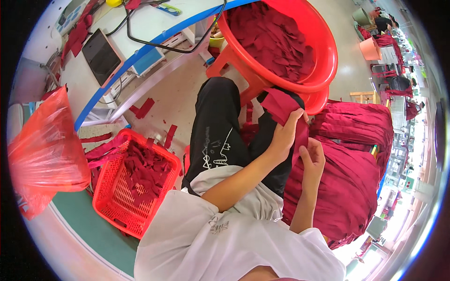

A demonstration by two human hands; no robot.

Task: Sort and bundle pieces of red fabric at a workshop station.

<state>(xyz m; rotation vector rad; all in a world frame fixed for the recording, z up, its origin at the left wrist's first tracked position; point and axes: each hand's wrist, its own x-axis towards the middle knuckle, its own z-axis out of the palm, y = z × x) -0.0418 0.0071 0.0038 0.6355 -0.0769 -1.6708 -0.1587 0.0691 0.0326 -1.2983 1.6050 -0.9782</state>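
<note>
Over my right knee I hold a dark red fabric piece [277, 105], which looks folded or stacked. My left hand [287, 136] is closed around its lower part, with the thumb on top. Close beside it, my right hand [313, 157] has its fingers curled in at the hanging edge of the same fabric. The fingertips of that hand partly hide where they meet the cloth. Just beyond the knees, a large red plastic basin [324, 47] holds a heap of similar dark red pieces [274, 42].
The basin rests on a red stool [229, 61]. Large dark red fabric bundles [337, 182] lie at my right. At left are a red basket [110, 201] with scraps, a red plastic bag [49, 150] and a white worktable [150, 28] with a tablet [101, 57] and black cable.
</note>
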